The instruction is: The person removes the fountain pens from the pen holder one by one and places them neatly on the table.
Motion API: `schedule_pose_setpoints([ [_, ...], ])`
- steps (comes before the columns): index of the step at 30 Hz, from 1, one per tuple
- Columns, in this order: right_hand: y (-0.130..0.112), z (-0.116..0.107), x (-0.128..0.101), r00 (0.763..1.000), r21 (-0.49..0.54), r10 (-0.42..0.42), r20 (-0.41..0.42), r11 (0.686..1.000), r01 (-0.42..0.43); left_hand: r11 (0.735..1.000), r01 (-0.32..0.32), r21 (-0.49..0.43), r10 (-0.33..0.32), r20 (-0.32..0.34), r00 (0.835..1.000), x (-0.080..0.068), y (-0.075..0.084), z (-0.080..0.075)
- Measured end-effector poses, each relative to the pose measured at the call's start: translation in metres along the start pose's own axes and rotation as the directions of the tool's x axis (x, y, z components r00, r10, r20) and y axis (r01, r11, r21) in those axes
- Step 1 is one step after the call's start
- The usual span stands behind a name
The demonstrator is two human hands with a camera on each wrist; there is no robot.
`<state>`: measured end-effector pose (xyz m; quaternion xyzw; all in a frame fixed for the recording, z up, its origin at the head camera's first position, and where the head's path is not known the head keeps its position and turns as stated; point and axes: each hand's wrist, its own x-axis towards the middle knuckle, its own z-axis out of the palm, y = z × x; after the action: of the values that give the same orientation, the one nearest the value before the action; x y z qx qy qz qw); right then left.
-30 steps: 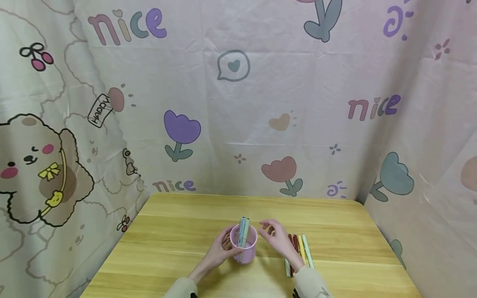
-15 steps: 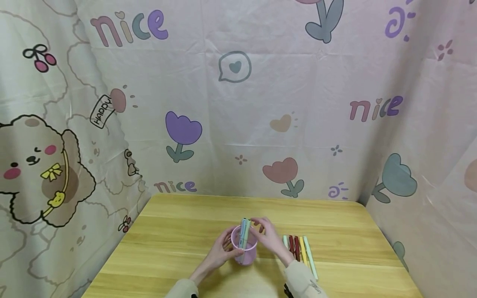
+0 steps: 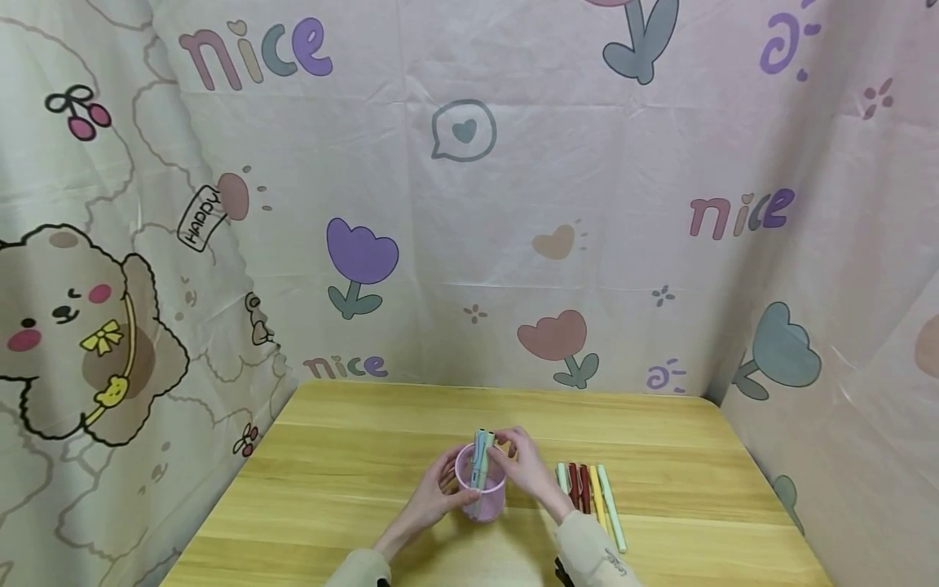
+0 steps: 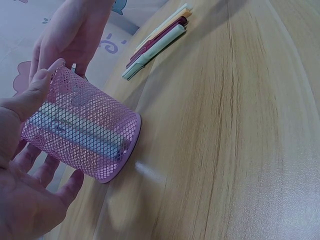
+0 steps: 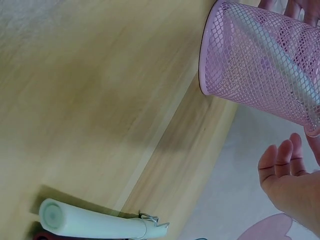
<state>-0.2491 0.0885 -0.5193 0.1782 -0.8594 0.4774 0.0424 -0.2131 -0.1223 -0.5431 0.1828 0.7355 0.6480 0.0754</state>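
Note:
A pink mesh cup [image 3: 482, 496] stands on the wooden table [image 3: 352, 456] with two pale pens [image 3: 481, 453] upright inside it. My left hand [image 3: 433, 494] curls round the cup's left side; in the left wrist view its thumb [image 4: 37, 90] lies on the rim of the cup [image 4: 82, 137]. My right hand [image 3: 517, 463] is at the cup's right rim, fingertips close to the pen tops. Seen from the right wrist, its fingers [image 5: 282, 165] are straight and hold nothing, just off the cup [image 5: 260, 60].
Several pens [image 3: 590, 493], pale green, dark red and yellow, lie side by side right of the cup, also seen as pens [image 4: 157, 42] from the left wrist. One pale green pen [image 5: 95, 222] shows by the right wrist. A printed cloth backdrop [image 3: 469, 204] surrounds the table.
My right hand has moved left from above the loose pens to the cup's right rim and pen tops. The left hand and cup have stayed put.

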Motion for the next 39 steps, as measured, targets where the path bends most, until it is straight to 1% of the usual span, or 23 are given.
schedule_pose_setpoints([
  [5,-0.001,0.0,0.0,1.0,0.011,0.011,-0.012,1.0,-0.011,1.0,0.006,-0.003,-0.006,-0.003,1.0,0.0,0.0,0.0],
  [11,-0.002,-0.001,-0.003,1.0,0.025,0.001,-0.028,1.0,-0.001,1.0,0.016,-0.008,-0.016,0.001,1.0,0.0,0.001,0.0],
  [18,-0.003,-0.004,-0.008,0.999,0.074,0.009,-0.044,0.997,-0.006,1.0,0.013,-0.003,-0.013,0.004,1.0,0.0,0.001,0.001],
  [22,-0.002,-0.005,-0.011,0.998,0.076,0.015,-0.059,0.997,-0.01,1.0,0.008,-0.004,-0.008,0.002,1.0,0.0,0.001,0.0],
  [25,-0.002,-0.006,-0.012,0.998,0.09,0.026,-0.062,0.996,-0.02,1.0,0.003,-0.004,-0.003,0.003,1.0,0.0,0.001,0.0],
  [32,-0.005,-0.008,-0.016,0.994,0.182,0.085,-0.061,0.981,-0.073,1.0,-0.005,-0.007,0.005,0.01,1.0,0.0,-0.001,0.0],
  [36,-0.009,-0.007,-0.017,0.991,0.193,0.103,-0.087,0.978,-0.085,1.0,-0.006,-0.008,0.006,0.008,1.0,0.0,-0.001,0.0],
  [39,-0.01,-0.007,-0.018,0.99,0.189,0.099,-0.101,0.979,-0.078,1.0,-0.002,-0.005,0.002,0.006,1.0,0.0,-0.001,-0.001],
])
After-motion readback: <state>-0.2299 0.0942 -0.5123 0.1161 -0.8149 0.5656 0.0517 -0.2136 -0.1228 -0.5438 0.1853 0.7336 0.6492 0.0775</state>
